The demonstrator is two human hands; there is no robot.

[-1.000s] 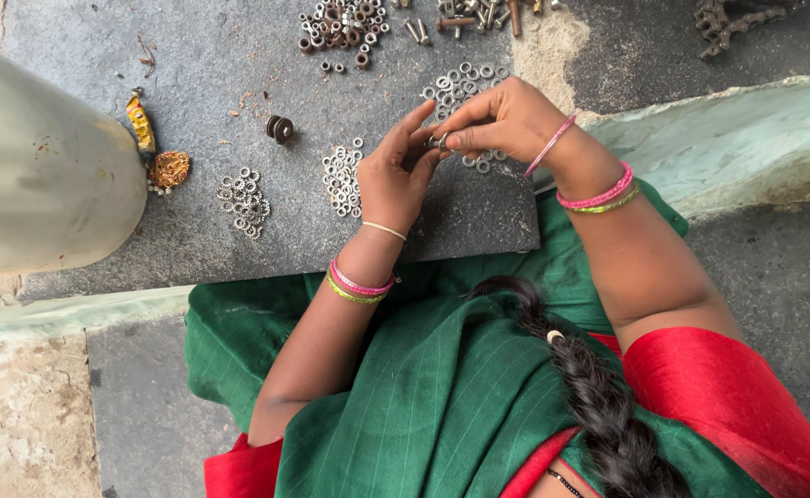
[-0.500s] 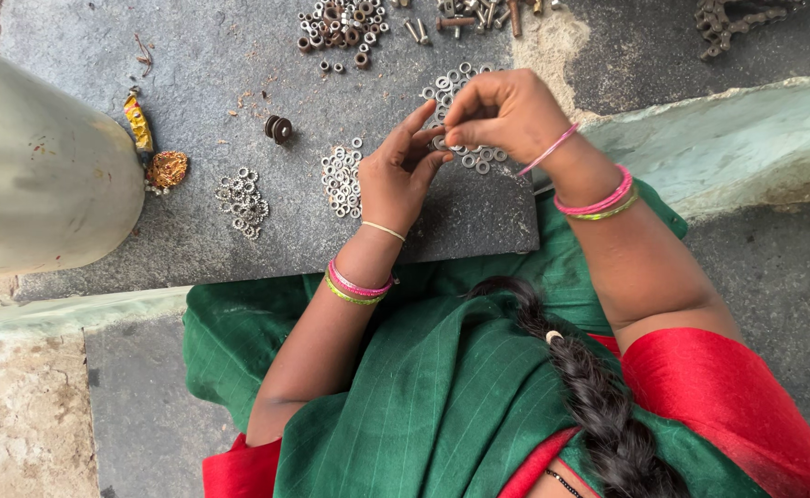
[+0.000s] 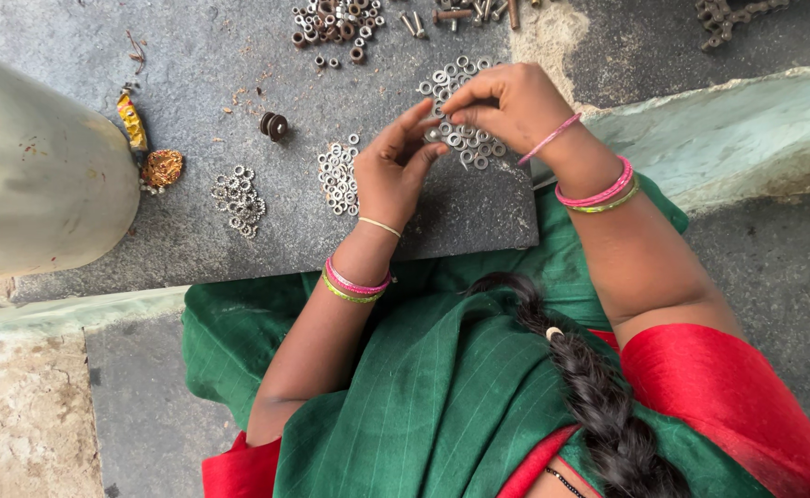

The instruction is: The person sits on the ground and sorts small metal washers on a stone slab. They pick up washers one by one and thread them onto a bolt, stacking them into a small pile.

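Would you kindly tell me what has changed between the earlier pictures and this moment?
Very little. The right hand and left hand stay together, fingertips meeting over the pile of small washers, with only slight finger shifts; whether a washer is pinched is too small to tell. The other washer piles, the dark nuts and the stone slab are unchanged.

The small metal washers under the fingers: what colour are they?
Silvery grey small metal washers, best seen in the head view.

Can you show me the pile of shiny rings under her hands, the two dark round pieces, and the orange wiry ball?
pile of shiny rings [image 3: 479, 152], head view, lower part of the pile.
two dark round pieces [image 3: 274, 124], head view, middle of the pair.
orange wiry ball [image 3: 161, 168], head view, its centre.
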